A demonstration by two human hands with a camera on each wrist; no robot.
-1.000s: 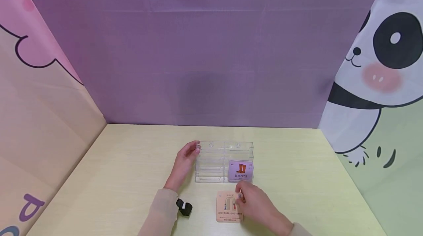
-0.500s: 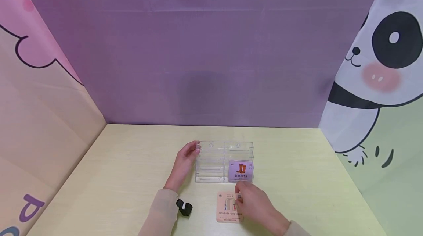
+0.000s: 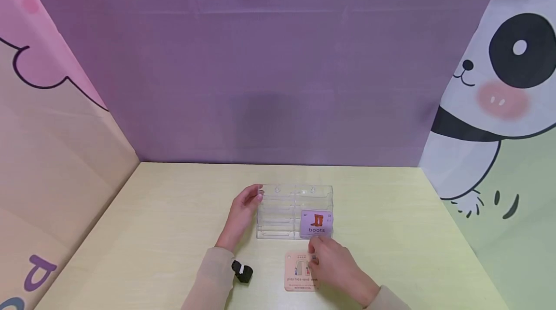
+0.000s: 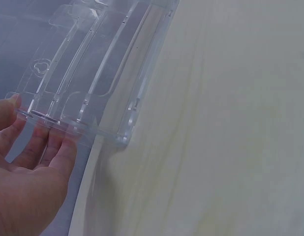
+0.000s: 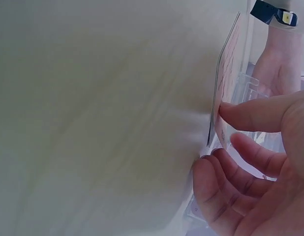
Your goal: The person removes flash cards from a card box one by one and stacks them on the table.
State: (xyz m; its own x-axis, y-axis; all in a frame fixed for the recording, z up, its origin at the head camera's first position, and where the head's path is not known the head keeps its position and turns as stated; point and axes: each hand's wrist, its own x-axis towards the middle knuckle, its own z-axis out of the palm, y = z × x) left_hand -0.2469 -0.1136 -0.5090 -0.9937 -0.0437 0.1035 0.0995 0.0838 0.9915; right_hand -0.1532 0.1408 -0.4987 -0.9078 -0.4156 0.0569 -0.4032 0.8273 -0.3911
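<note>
Two hands work low in the frame: the left hand point(image 3: 240, 216) clamps the clear plastic card rack point(image 3: 275, 213) by its upper left corner, while the right hand point(image 3: 338, 266) has its thumb on the "play hide-and-seek" card point(image 3: 297, 274) at bottom centre, though whether it pinches, I cannot tell. Picking up that card seems the step; next calls for a secure edge grip.

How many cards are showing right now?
2: the purple boots card in the lower right of the clear rack, and the peach hide-and-seek card at the right hand. Others may be hidden beneath.
</note>
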